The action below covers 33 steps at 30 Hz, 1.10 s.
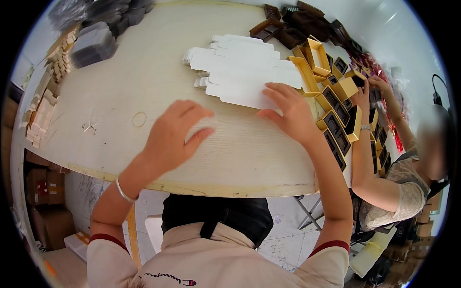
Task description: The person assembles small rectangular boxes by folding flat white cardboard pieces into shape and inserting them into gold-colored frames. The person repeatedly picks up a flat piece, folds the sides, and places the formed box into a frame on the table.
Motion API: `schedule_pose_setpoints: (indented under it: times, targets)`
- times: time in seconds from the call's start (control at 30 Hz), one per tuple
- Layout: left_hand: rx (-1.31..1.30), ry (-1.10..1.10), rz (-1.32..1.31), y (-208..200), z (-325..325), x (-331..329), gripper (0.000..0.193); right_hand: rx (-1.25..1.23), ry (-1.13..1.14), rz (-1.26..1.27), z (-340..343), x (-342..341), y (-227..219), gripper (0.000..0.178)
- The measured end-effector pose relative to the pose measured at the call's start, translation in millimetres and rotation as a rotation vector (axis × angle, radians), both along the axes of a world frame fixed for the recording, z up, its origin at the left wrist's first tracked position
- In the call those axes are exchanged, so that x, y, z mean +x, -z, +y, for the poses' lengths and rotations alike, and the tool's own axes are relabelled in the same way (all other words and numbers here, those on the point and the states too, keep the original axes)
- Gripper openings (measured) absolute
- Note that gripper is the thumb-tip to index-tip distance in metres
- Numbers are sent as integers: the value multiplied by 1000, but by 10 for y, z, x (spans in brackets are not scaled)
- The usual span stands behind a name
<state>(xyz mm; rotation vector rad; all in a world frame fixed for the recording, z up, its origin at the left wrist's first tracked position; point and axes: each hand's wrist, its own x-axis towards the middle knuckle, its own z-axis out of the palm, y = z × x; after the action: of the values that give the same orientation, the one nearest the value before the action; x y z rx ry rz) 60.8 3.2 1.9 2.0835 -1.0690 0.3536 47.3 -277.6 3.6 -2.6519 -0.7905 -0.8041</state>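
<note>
A stack of flat white die-cut box blanks (pixel 245 67) lies on the pale table (pixel 168 57) in front of me. My right hand (pixel 286 109) is at the stack's near right edge, fingers apart, its fingertips over the top blank; whether they touch it I cannot tell. To the left of the stack, my left hand (pixel 177 132) hovers above the bare tabletop. Its thumb and fingers are apart, with nothing between them. A thin rubber band (pixel 139 119) lies on the table to the left of that hand.
Gold boxes with dark inserts (pixel 336 132) crowd the table's right side, where a co-worker's hands (pixel 361 98) handle one. Dark brown trays (pixel 307 24) are heaped at the far right. Clear plastic lids (pixel 93 44) stand at the far left, above folded cream cartons (pixel 44 113) along the left edge.
</note>
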Motion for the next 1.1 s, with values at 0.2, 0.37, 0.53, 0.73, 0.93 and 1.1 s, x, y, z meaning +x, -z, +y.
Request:
schedule_pose_setpoints:
  times: [0.2, 0.37, 0.53, 0.73, 0.93, 1.1]
  targets:
    - [87, -13, -14, -25, -131, 317, 23, 25, -19, 214, -84, 33, -81, 17]
    - [37, -45, -88, -42, -330, 429, 27, -25, 58, 291, -84, 96, -132, 8]
    - [105, -104, -437, -169, -535, 612, 25, -136, 53, 133, -123, 106, -150, 9]
    - [49, 32, -692, -403, -98, -83, 24, -263, -5, -384, 298, -747, -559, 10]
    - [151, 178, -253, 155, 192, -910, 19, -62, -56, 60, 559, -1643, 121, 11]
    - [138, 129, 185, 277, 126, -886, 25, 379, 96, 367, 594, -1534, 240, 17]
